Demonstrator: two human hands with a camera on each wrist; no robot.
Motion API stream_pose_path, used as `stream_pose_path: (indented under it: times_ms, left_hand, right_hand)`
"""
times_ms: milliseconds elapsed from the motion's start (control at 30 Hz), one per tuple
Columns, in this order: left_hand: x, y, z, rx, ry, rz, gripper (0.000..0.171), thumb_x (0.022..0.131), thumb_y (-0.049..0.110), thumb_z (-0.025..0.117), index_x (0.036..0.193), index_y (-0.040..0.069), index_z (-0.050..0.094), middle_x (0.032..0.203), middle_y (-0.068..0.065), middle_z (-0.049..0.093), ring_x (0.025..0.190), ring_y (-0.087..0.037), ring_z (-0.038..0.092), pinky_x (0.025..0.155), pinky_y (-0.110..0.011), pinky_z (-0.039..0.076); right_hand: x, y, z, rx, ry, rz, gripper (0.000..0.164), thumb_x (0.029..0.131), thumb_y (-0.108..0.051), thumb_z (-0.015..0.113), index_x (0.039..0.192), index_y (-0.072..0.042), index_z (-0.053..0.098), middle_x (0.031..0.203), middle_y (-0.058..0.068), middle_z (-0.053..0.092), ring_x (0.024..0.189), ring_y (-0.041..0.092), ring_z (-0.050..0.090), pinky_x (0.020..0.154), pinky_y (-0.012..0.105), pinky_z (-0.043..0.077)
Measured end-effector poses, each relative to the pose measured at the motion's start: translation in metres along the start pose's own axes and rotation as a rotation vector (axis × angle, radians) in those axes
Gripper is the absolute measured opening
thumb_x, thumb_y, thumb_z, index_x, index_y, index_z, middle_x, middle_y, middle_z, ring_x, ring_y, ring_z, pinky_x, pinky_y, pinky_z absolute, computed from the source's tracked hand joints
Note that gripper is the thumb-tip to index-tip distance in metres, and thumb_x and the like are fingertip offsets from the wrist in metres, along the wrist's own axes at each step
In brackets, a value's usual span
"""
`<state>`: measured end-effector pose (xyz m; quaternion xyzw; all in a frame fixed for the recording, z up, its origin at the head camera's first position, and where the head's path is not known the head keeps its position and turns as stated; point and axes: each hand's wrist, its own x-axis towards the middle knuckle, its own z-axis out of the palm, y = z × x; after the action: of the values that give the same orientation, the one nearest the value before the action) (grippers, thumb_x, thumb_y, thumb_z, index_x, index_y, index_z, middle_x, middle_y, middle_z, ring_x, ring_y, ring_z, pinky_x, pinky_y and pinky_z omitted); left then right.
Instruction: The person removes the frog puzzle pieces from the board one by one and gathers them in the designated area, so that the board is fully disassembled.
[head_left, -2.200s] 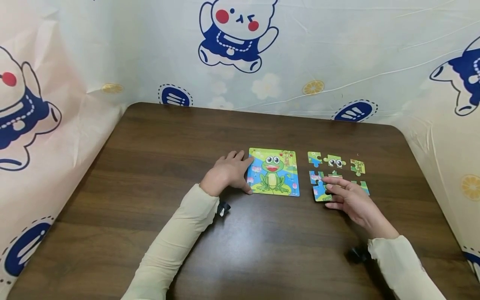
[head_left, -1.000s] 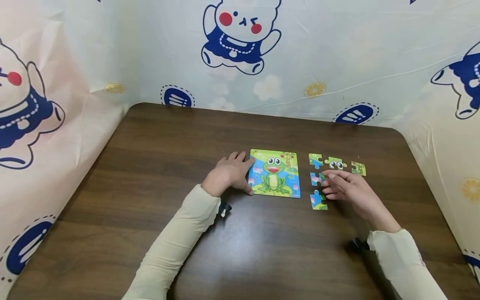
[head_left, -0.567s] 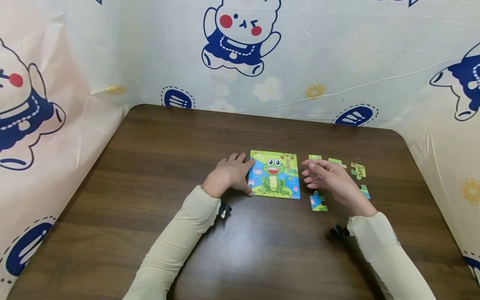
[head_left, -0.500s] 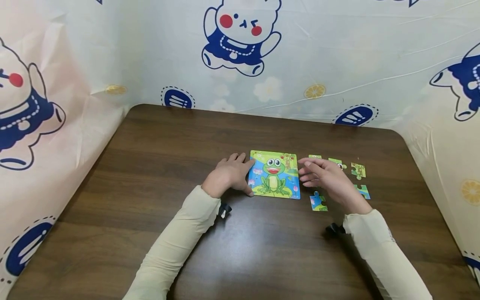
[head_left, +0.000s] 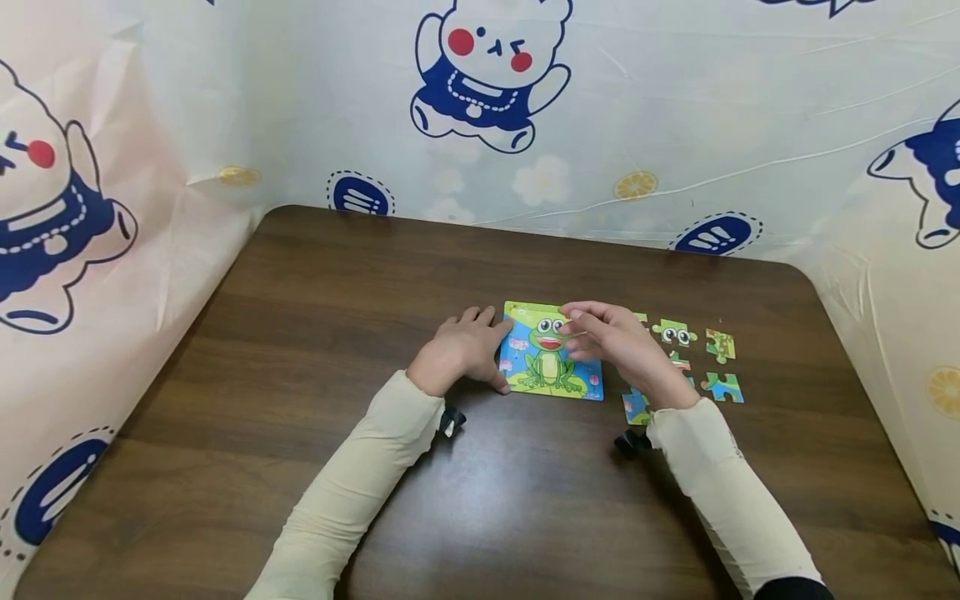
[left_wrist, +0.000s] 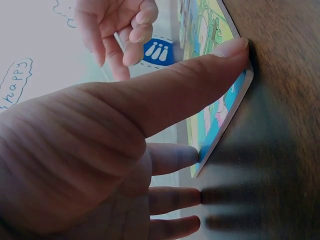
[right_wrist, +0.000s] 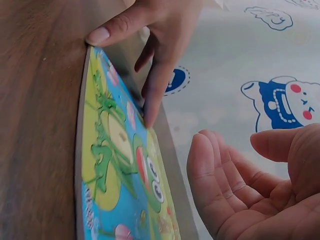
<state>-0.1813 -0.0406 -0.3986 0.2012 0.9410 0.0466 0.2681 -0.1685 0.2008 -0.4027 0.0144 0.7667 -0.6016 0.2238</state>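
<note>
A square frog puzzle, its picture whole, lies flat on the brown table. My left hand rests at its left edge, fingers spread. In the left wrist view the left thumb touches the near corner and a fingertip meets the edge further along. Above the puzzle's right part hovers my right hand, fingers loosely bent. The right wrist view shows nothing between the right hand's fingers. Loose puzzle pieces lie to the right, among them one with frog eyes; the right hand and wrist hide some of them.
At the far right of the loose group are a tree-patterned piece and a blue-green piece. A blue corner piece shows beside the right wrist. Printed cloth stands behind the table and along both sides.
The right hand set the lower-left loose piece down slightly nearer me, apart from the one above it. It then moved left over the frog puzzle. My left hand stayed put.
</note>
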Motion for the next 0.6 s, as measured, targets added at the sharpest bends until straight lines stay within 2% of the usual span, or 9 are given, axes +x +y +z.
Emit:
stream_pose_path:
  times_ms: [133, 400, 600]
  left_hand:
    - [0.0005, -0.0002, -0.0002, 0.0, -0.004, -0.001, 0.108, 0.08, 0.057, 0.081, 0.164, 0.025, 0.021, 0.171, -0.012, 0.014, 0.157, -0.033, 0.015, 0.123, -0.053, 0.024]
    - [-0.0001, -0.0007, -0.0004, 0.014, 0.005, 0.008, 0.109, 0.079, 0.058, 0.081, 0.164, 0.024, 0.022, 0.171, -0.013, 0.015, 0.157, -0.033, 0.016, 0.122, -0.055, 0.026]
    - [-0.0001, -0.0005, -0.0017, 0.004, -0.002, 0.003, 0.108, 0.079, 0.058, 0.081, 0.164, 0.025, 0.021, 0.171, -0.012, 0.014, 0.157, -0.033, 0.015, 0.123, -0.054, 0.026]
  right_hand:
    - [0.0023, -0.0046, 0.0027, 0.004, -0.002, -0.004, 0.047, 0.108, -0.034, 0.051, 0.144, -0.005, 0.053, 0.127, 0.025, 0.063, 0.099, 0.028, 0.074, 0.087, 0.04, 0.061]
    - [0.0037, -0.0077, 0.0036, 0.013, -0.014, -0.026, 0.045, 0.109, -0.031, 0.049, 0.144, -0.003, 0.052, 0.125, 0.026, 0.063, 0.092, 0.026, 0.074, 0.081, 0.035, 0.062]
    - [0.0035, -0.0077, 0.0041, 0.003, -0.017, -0.013, 0.046, 0.108, -0.032, 0.049, 0.145, -0.004, 0.052, 0.125, 0.024, 0.064, 0.088, 0.022, 0.074, 0.085, 0.038, 0.062]
